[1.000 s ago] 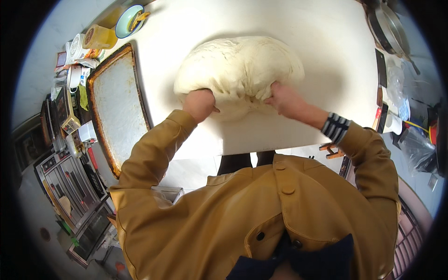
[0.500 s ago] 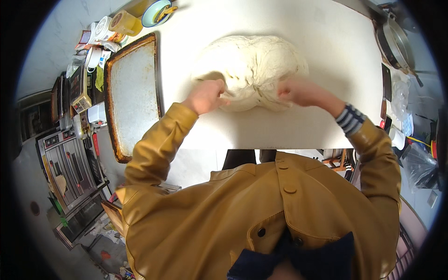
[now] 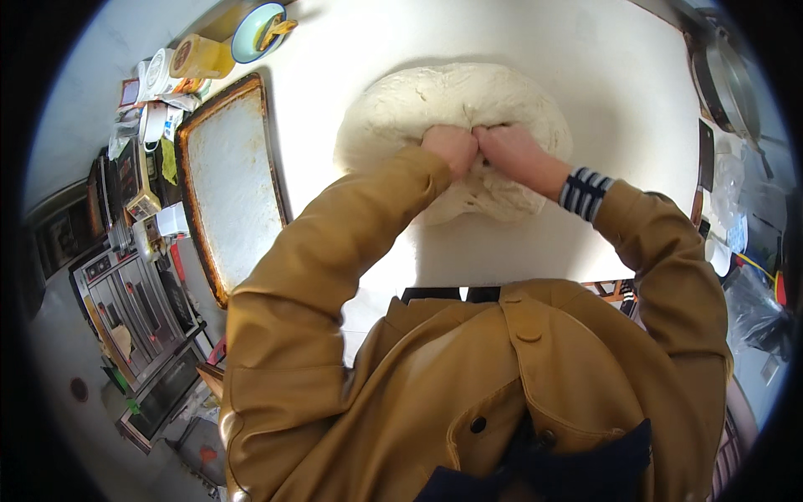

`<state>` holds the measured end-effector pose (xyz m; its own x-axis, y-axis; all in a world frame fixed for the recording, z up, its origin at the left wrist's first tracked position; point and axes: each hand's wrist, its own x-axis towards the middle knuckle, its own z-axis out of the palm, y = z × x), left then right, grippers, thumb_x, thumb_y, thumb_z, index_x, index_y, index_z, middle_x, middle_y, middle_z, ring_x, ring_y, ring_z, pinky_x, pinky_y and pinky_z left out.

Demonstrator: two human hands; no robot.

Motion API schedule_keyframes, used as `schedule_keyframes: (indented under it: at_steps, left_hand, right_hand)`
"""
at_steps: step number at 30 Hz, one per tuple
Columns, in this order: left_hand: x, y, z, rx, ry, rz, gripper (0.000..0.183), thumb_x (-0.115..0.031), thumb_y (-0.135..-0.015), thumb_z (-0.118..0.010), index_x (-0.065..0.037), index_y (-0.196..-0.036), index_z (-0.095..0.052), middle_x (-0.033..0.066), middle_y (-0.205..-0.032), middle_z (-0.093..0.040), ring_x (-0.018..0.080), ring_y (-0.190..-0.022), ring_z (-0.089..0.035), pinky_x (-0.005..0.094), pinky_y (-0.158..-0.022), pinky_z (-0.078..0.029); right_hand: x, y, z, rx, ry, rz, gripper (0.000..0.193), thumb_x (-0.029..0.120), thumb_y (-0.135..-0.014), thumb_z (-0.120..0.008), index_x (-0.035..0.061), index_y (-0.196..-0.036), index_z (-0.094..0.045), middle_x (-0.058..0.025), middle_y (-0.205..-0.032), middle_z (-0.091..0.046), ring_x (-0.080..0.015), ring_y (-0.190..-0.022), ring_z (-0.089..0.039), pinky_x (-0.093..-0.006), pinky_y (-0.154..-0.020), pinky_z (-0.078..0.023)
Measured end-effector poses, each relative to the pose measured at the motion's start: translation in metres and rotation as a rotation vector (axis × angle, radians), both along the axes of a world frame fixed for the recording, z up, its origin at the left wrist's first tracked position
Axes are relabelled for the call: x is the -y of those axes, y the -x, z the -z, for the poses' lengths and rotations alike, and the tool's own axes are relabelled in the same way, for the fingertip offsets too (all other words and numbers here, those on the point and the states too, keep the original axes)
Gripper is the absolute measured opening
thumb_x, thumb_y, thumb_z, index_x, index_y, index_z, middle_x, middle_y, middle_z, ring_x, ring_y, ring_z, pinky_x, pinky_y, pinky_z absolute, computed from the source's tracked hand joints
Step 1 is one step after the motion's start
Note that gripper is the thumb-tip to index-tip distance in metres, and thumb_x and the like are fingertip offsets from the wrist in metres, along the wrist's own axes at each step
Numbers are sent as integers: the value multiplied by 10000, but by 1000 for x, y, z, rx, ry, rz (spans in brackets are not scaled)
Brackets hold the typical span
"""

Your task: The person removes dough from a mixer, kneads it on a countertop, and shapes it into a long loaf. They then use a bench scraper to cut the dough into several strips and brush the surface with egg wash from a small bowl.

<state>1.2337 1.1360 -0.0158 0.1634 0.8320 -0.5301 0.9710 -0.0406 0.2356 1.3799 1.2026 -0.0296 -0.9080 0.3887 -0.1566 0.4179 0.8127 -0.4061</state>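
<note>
A big, pale mass of dough (image 3: 456,90) lies spread on the white worktop. My left hand (image 3: 452,149) is closed and pressed into its middle, knuckles down in the dough. Right beside it, almost touching, my right hand (image 3: 512,151) is also closed on the dough, coming in from the right. The fingertips of both hands are hidden in the dough. Folds and creases run round the fists, and a thick lip of dough bulges out on the side nearest me.
Left of the dough lies a baking tray (image 3: 230,167) with a browned rim. Beyond it stand a light-blue bowl (image 3: 248,35) with a yellowish thing in it and a yellow tub (image 3: 201,57). A knife (image 3: 705,155) and metal pans (image 3: 729,88) line the right side.
Both hands have come inward from the dough's near left and right edges and now meet at its middle. The dough looks flatter and wider.
</note>
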Motion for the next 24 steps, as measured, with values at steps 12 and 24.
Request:
schedule_keyframes:
  at_steps: [12, 24]
  left_hand:
    - [-15, 112, -88, 165, -175, -322, 1009, -349, -644, -887, 24, -1425, -369, 242, -1329, -477, 378, -1216, -512, 403, -1004, -459]
    - [-67, 126, -24, 490, 410, -199, 988, -175, -580, -911, -122, -1431, -412, 167, -1417, -470, 367, -1301, -456, 454, -1063, -421]
  right_hand:
    - [-71, 6, -82, -67, 306, 166, 749, 275, -748, -816, 95, -1385, -466, -151, -1259, -595, -323, -1159, -571, -419, -922, -495]
    - [-71, 66, -39, 251, 158, 196, 683, 143, -727, -751, 251, -1366, -533, -67, -1261, -612, -302, -1187, -558, -414, -976, -464]
